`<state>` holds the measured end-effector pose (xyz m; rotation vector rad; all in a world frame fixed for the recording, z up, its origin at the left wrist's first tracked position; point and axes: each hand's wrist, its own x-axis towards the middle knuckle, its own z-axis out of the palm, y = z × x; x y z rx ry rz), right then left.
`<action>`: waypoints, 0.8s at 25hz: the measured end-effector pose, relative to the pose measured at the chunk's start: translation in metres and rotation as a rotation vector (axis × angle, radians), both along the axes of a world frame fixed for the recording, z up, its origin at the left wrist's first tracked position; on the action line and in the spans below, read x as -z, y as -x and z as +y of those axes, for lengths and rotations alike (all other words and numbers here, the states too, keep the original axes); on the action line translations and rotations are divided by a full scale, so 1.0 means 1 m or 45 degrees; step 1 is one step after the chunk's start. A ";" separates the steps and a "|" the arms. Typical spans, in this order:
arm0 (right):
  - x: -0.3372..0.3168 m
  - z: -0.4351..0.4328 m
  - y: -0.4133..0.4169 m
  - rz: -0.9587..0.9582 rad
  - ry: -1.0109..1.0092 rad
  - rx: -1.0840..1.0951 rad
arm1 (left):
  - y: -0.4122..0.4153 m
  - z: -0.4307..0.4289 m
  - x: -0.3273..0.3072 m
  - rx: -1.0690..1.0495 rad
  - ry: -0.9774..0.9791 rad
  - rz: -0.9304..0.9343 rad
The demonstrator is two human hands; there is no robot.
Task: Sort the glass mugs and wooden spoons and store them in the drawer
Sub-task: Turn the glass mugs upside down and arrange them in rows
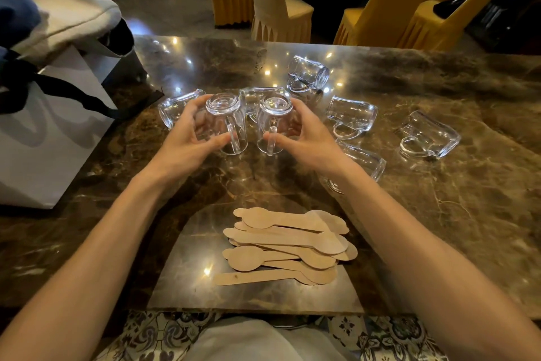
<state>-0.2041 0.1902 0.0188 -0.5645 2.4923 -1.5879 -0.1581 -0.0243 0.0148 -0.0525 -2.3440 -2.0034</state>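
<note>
Marble table point(439, 185) bears glass mugs point(351, 116), wooden spoons point(289, 243), paper bag point(44, 141).

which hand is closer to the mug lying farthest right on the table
Right. The right hand, gripping one upturned mug, sits left of the farthest-right mug; the left hand, gripping the other upturned mug, is farther left.

Spoons point(288, 246) nr front edge; mugs point(349, 117) behind; bag point(44, 138) left.
</note>
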 end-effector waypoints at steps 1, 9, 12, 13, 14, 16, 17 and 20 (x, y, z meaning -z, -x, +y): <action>0.003 0.000 0.000 -0.007 -0.009 -0.005 | 0.000 -0.001 0.002 0.020 0.007 -0.007; 0.014 -0.002 0.004 -0.007 -0.034 -0.037 | 0.005 -0.005 0.018 0.103 0.072 -0.014; 0.018 -0.002 0.003 -0.018 -0.055 -0.045 | 0.006 -0.006 0.022 0.100 0.068 -0.017; 0.019 -0.002 0.003 -0.027 -0.056 -0.046 | 0.006 -0.006 0.024 0.100 0.071 -0.019; 0.020 -0.001 0.002 -0.037 -0.052 -0.045 | 0.006 -0.006 0.025 0.102 0.075 -0.018; 0.022 -0.001 0.002 -0.048 -0.048 -0.041 | 0.007 -0.006 0.026 0.106 0.075 -0.011; 0.022 -0.001 0.002 -0.053 -0.048 -0.041 | 0.007 -0.006 0.027 0.107 0.071 -0.009; 0.022 -0.002 0.003 -0.062 -0.053 -0.044 | 0.008 -0.008 0.029 0.122 0.079 -0.005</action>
